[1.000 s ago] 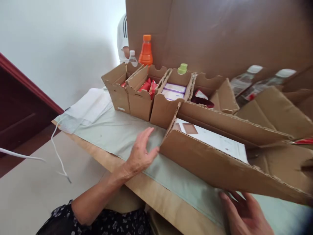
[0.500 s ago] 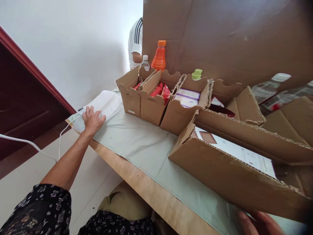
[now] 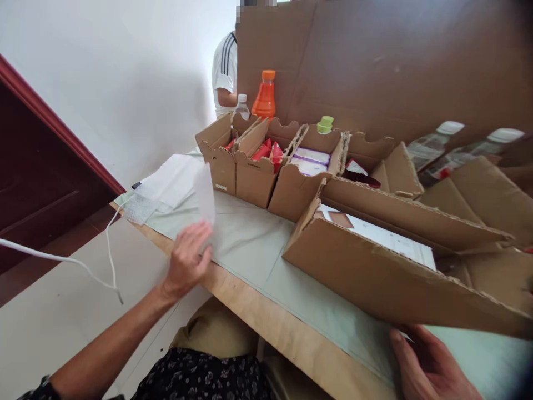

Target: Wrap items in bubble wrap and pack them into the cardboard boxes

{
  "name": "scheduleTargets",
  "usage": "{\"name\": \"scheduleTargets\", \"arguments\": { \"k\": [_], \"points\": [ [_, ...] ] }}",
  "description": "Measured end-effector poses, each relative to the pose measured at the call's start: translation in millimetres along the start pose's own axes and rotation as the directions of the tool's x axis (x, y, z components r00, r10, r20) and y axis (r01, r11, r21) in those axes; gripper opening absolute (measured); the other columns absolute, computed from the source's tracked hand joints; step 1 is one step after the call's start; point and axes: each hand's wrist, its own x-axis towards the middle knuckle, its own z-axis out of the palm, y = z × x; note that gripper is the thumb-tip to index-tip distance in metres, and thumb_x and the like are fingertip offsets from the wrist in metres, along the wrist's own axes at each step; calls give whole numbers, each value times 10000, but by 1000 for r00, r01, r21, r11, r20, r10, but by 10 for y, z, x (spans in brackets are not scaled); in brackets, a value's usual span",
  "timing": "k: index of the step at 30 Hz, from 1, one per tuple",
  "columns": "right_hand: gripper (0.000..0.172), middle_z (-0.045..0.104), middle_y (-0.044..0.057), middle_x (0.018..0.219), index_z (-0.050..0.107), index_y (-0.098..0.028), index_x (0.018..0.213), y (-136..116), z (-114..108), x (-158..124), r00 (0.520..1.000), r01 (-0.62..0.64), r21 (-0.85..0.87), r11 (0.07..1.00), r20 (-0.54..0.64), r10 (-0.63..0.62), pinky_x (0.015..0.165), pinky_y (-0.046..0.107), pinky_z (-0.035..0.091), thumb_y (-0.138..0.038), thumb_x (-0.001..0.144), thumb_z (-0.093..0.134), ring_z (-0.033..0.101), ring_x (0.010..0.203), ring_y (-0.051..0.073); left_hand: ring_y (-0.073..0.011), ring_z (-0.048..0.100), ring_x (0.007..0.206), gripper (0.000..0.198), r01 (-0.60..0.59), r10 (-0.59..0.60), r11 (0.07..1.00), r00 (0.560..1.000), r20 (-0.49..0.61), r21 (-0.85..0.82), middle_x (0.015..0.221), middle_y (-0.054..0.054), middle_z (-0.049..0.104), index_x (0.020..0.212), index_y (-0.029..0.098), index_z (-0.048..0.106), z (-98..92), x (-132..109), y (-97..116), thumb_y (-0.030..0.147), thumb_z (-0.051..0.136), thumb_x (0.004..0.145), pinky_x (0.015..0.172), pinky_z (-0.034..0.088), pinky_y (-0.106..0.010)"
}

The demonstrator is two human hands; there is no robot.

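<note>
My left hand (image 3: 189, 258) is over the front edge of the table, its fingers closed on one corner of a thin white sheet (image 3: 205, 194), perhaps a plastic or foam bag. That corner stands up in front of the box row. Behind it lie more white sheets (image 3: 177, 175) and clear bubble wrap (image 3: 144, 205). At the lower right, my right hand (image 3: 433, 364) rests by the table cloth with thumb and fingers apart, close to the lower edge of a long cardboard box (image 3: 375, 278). Whether it touches the box I cannot tell. A flat white printed box (image 3: 378, 236) lies inside.
Cardboard bins (image 3: 222, 166) line the back, holding red packets (image 3: 262, 150) and purple-white packs (image 3: 310, 160). An orange bottle (image 3: 264, 97) and clear bottles (image 3: 435, 144) stand behind. White cables (image 3: 54, 253) hang at left. A person in a white sleeve (image 3: 225, 61) is beyond the cardboard panel (image 3: 353, 66).
My left hand has come toward me and right from the white sheets, raising one sheet's corner. More of my right hand shows, its thumb apart from the fingers.
</note>
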Motion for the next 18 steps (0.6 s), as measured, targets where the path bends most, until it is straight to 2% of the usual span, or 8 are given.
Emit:
{"name": "scheduleTargets", "arguments": {
  "k": [2,3,5,8,10,12,15,18],
  "points": [
    [490,778,159,1108,726,-160,1210,-252,-126,-64,996,1,-26,1000,-93,-4,714,472,598,-534,916,605,751,857,325,-253,683,1288,439,-76,90,980,993,72,-184,1256,-139,769,1317,175,632,-25,-177,414,0,547,924,1095,531,-447],
    [483,740,187,1234,706,-141,1247,-370,-195,-114,986,41,-34,999,-163,-46,800,497,601,-496,938,599,739,1013,352,-243,681,1290,434,-92,123,960,987,105,-264,1248,-140,773,1297,160,643,-37,-259,589,-24,541,918,1104,525,-427],
    [399,712,182,1297,678,-146,1287,-588,-324,-247,951,189,-67,980,-234,-200,934,515,582,-373,962,632,700,1158,347,-232,684,1288,406,-118,195,903,970,149,-413,1224,-135,784,1240,141,670,-43,-396,849,-51,538,908,1112,520,-399],
    [444,731,132,1255,608,-200,1395,-873,-422,-460,876,476,-34,879,-62,-478,995,465,576,-172,954,642,697,1173,281,-220,715,1238,390,-127,272,827,943,191,-548,1185,-110,801,1184,153,690,-1,-511,1046,-61,529,902,1075,547,-381],
    [535,690,136,1354,552,-226,1464,-1029,-394,-549,785,608,32,793,126,-607,1015,454,570,-92,947,588,650,1274,276,-214,734,1200,403,-130,305,807,927,218,-576,1170,-99,808,1194,167,685,30,-532,1105,-61,520,906,1053,560,-385],
    [603,605,147,1489,520,-247,1503,-1142,-291,-561,697,678,49,734,276,-662,1036,469,549,-42,936,526,557,1404,294,-214,739,1186,424,-143,333,801,913,236,-581,1171,-103,807,1242,171,663,36,-532,1134,-58,518,916,1051,565,-397],
    [649,498,144,1604,511,-268,1523,-1227,-45,-452,605,745,24,666,397,-690,1064,480,511,-13,926,487,444,1501,308,-222,725,1207,449,-139,340,807,904,259,-574,1191,-123,792,1306,169,628,-11,-531,1129,-51,538,926,1050,577,-405],
    [486,515,151,1593,642,-213,1367,-1251,187,-293,587,770,-31,637,425,-689,1068,478,487,-32,934,517,442,1488,324,-249,689,1256,404,-112,306,843,904,298,-527,1185,-125,772,1231,178,654,-89,-548,1061,-54,561,914,1057,572,-431]
  ]
}}
